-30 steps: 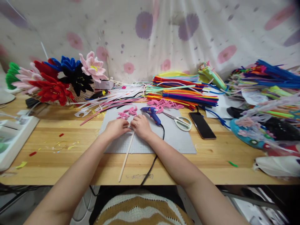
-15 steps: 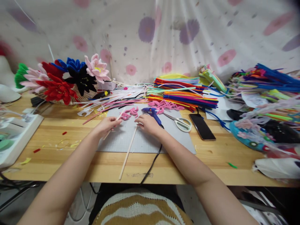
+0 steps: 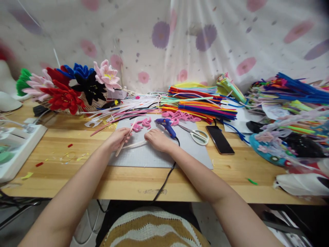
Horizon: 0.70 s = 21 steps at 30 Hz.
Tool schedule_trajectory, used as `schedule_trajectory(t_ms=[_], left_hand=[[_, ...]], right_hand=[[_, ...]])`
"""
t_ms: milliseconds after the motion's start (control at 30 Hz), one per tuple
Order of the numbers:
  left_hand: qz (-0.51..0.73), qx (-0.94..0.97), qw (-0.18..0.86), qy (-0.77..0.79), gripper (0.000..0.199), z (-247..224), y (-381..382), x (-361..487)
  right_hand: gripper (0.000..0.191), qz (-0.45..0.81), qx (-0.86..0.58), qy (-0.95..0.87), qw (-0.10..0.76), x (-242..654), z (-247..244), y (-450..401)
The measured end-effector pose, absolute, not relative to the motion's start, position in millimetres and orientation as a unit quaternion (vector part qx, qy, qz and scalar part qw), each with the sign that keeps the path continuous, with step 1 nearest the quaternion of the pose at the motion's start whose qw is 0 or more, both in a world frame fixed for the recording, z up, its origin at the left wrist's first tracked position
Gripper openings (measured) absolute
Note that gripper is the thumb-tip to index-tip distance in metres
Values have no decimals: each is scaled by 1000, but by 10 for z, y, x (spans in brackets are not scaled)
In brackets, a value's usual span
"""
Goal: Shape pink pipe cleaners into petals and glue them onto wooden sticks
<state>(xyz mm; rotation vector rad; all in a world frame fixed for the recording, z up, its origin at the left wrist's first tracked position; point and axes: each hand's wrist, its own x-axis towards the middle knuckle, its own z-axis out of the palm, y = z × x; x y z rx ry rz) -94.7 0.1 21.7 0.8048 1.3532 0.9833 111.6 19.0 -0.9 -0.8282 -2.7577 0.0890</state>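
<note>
My left hand point(image 3: 119, 138) grips a thin pale stick point(image 3: 122, 145) that slants up past its fingers. A second pale strip point(image 3: 136, 144) runs sideways from near my left hand to my right hand point(image 3: 156, 139), whose fingers pinch its end. Both hands are over the grey mat point(image 3: 144, 159). Curled pink fuzzy pieces point(image 3: 141, 125) lie just beyond them. Beside my right hand rests a blue glue gun point(image 3: 167, 127), its black cord trailing to the front edge.
Scissors point(image 3: 196, 134) and a phone point(image 3: 220, 139) lie to the right. Bundles of coloured pipe cleaners point(image 3: 200, 106) are behind the mat. Fuzzy flowers point(image 3: 64, 97) stand at the back left, a white power strip point(image 3: 23, 152) at the far left.
The strip in my right hand has swung from pointing toward the front edge to lying nearly sideways. My right hand has shifted slightly left, and the stick in my left hand now shows lower down.
</note>
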Motion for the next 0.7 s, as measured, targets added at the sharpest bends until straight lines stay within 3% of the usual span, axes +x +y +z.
schedule_trajectory(t_ms=[200, 400, 600, 700], left_hand=[[377, 491, 481, 621, 18, 253, -112, -998], [311, 522, 467, 642, 17, 230, -138, -964], [344, 533, 447, 631, 15, 241, -101, -1009], [397, 467, 503, 610, 17, 270, -64, -1030]], right_hand=[[22, 55, -250, -954, 158, 1045, 63, 167], [20, 30, -261, -955, 138, 1027, 61, 212], [23, 56, -294, -943, 143, 1050, 5, 176], [23, 74, -314, -927, 189, 1055, 22, 162]])
